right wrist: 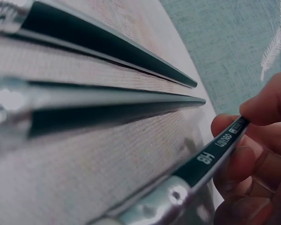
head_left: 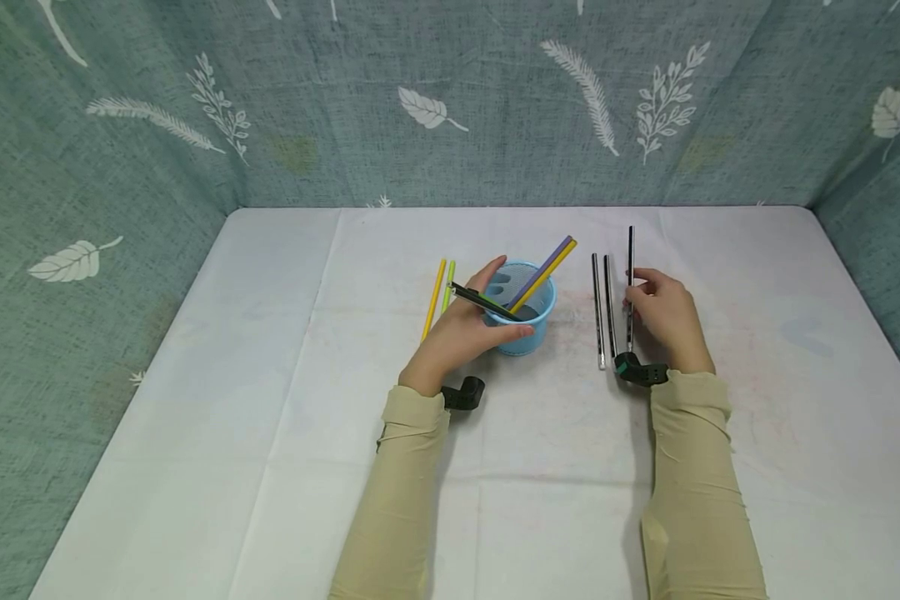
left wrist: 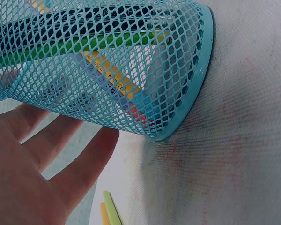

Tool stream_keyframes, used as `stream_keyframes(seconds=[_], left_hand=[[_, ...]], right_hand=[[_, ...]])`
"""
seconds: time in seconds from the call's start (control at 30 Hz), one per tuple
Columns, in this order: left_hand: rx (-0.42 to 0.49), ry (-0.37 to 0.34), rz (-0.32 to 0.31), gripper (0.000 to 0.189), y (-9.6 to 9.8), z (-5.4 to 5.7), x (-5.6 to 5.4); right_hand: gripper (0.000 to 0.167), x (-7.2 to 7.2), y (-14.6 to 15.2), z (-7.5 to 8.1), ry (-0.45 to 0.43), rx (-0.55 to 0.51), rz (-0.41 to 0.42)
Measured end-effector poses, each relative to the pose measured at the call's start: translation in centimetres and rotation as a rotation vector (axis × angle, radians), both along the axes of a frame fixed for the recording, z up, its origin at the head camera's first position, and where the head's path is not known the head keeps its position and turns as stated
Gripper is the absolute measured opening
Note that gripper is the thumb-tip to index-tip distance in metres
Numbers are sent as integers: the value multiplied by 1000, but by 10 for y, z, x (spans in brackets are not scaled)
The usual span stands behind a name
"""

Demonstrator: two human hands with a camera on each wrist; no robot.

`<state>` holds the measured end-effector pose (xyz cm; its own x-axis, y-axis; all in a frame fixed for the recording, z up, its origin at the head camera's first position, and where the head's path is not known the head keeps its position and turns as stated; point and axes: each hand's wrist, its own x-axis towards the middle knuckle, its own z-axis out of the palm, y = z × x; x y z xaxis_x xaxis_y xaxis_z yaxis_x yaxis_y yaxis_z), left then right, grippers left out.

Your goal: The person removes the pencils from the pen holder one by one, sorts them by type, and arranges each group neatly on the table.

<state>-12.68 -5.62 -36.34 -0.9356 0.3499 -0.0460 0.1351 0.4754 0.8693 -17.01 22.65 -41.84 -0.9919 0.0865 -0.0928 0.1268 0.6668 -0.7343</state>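
My left hand [head_left: 453, 337] holds a light-blue mesh pencil cup [head_left: 538, 332] around its side, thumb near the front rim. Purple [head_left: 542, 271] and yellow pencils [head_left: 558, 265] lean right in the cup; a black pencil [head_left: 487, 301] and a green pencil [left wrist: 126, 39] lean left. Between thumb and fingers, my right hand [head_left: 667, 315] pinches a black-and-silver pencil [head_left: 631, 258], marked HB in the right wrist view. Two similar pencils, one farther left [head_left: 597, 308] and one nearer [head_left: 609, 300], lie on the table beside it.
Left of the cup, a yellow-orange pencil [head_left: 434, 296] and a lime-green pencil [head_left: 448, 285] lie on the white-covered table [head_left: 307, 500], partly behind my left hand. A grey-green leaf-patterned curtain [head_left: 435, 167] borders the table's back and sides.
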Motion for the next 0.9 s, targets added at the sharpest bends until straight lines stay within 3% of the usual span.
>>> stream_keyframes(seconds=[0.07, 0.3, 0.37, 0.57, 0.8, 0.9], left_hand=[[-4, -4, 1, 88, 0, 1, 1], [3, 39, 15, 90, -3, -36, -17], [3, 38, 16, 91, -3, -37, -18], [-16, 17, 12, 91, -3, -34, -17], [-2, -5, -9, 90, -1, -9, -5], [2, 1, -17, 89, 0, -4, -2]], right_hand=[[47, 0, 0, -1, -13, 5, 11], [47, 0, 0, 0, -63, 48, 30], [47, 0, 1, -2, -68, 58, 31], [44, 1, 0, -4, -60, 38, 9], [43, 2, 1, -3, -59, 6, 3], [45, 2, 1, -2, -49, 22, -8]])
